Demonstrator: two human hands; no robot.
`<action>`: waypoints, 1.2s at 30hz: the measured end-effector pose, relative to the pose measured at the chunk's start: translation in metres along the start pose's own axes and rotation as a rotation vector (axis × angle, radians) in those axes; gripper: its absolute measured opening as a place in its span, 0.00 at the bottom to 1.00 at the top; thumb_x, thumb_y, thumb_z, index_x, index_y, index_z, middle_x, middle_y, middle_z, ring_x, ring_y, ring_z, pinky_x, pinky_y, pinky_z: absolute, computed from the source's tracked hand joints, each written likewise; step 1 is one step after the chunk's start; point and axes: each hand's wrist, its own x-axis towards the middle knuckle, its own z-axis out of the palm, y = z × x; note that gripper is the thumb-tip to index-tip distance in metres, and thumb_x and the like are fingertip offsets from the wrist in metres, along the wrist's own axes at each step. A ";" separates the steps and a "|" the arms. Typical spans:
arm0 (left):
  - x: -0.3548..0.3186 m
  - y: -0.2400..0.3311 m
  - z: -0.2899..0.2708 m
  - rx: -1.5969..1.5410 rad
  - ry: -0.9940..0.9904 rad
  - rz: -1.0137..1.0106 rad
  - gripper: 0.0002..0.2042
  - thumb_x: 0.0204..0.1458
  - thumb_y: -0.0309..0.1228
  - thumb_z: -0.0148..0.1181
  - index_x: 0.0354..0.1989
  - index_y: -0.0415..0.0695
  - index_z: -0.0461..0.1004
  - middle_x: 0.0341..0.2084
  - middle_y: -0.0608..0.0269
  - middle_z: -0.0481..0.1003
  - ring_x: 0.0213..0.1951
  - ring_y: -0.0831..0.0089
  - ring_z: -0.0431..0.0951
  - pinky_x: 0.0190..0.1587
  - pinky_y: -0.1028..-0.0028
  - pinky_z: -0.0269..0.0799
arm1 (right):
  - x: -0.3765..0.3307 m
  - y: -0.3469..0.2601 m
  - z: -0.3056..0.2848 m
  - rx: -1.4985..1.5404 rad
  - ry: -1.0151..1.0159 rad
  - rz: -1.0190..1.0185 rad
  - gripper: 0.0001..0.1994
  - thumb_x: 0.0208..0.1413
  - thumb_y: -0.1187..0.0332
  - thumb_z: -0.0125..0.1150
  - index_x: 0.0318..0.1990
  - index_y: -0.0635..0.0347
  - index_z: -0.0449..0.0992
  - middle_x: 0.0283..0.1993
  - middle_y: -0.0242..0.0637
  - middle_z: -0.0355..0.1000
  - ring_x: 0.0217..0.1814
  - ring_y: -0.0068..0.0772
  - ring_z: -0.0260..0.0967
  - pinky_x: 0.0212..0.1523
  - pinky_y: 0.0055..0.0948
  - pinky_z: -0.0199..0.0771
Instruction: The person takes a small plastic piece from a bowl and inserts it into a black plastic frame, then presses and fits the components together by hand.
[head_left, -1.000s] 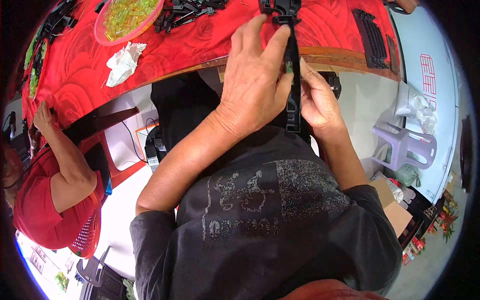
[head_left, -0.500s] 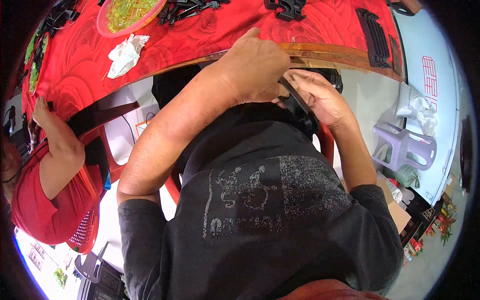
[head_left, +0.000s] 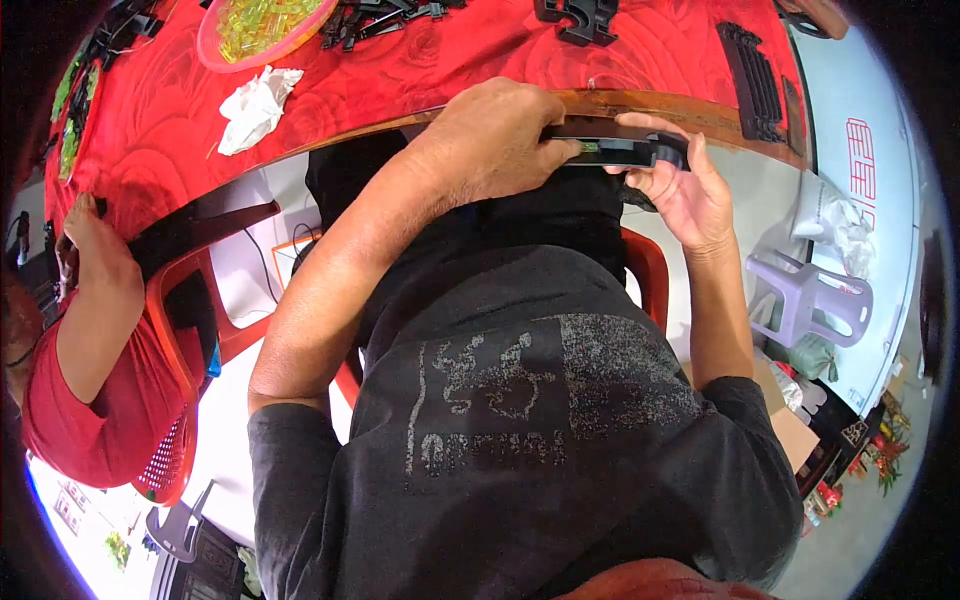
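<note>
In front of my body, just past the table's near edge, a black plastic spirit level (head_left: 625, 152) lies level between my two hands. It is slim, with a small green insert at its left part and a rounded right end. My left hand (head_left: 490, 140) is closed on its left end, thumb along the near side, and hides that end. My right hand (head_left: 690, 195), palm turned up, holds the right end between thumb and fingers.
On the red tablecloth (head_left: 420, 75) stand a pink bowl (head_left: 208, 45) of yellow-green clear tubes, crumpled white tissue (head_left: 255, 110), loose black parts (head_left: 385, 20) and a stack of black bars (head_left: 752, 80). A person in red (head_left: 110, 400) sits left. A purple stool (head_left: 812, 295) stands right.
The spirit level has turned from slanted to level and come up toward the table edge. My right hand has turned palm up and moved right; my left hand has lowered slightly.
</note>
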 end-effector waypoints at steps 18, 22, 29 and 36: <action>0.000 0.020 0.030 -0.201 0.131 -0.025 0.11 0.51 0.31 0.63 0.39 0.37 0.80 0.26 0.41 0.76 0.31 0.47 0.80 0.34 0.59 0.73 | 0.007 -0.005 0.022 -0.228 0.318 -0.143 0.28 0.68 0.48 0.47 0.44 0.72 0.75 0.31 0.43 0.78 0.26 0.31 0.76 0.26 0.24 0.74; 0.000 0.022 0.037 -0.301 0.207 0.005 0.12 0.51 0.31 0.63 0.37 0.34 0.79 0.27 0.41 0.77 0.33 0.49 0.80 0.35 0.61 0.73 | 0.010 -0.010 0.026 -0.252 0.393 -0.148 0.28 0.66 0.47 0.51 0.39 0.71 0.78 0.26 0.42 0.77 0.22 0.28 0.75 0.22 0.22 0.71; -0.002 0.024 0.041 -0.338 0.210 -0.022 0.12 0.50 0.33 0.63 0.32 0.34 0.80 0.22 0.39 0.75 0.30 0.45 0.79 0.36 0.55 0.75 | 0.013 -0.017 0.033 -0.271 0.368 -0.093 0.28 0.64 0.46 0.53 0.37 0.69 0.79 0.25 0.40 0.77 0.20 0.28 0.74 0.19 0.20 0.70; -0.010 0.032 0.039 -0.429 0.242 -0.038 0.20 0.53 0.33 0.64 0.51 0.36 0.71 0.32 0.44 0.78 0.38 0.46 0.80 0.41 0.58 0.75 | 0.019 -0.018 0.024 -0.323 0.451 -0.075 0.28 0.64 0.44 0.52 0.36 0.67 0.78 0.24 0.38 0.75 0.19 0.27 0.71 0.19 0.21 0.67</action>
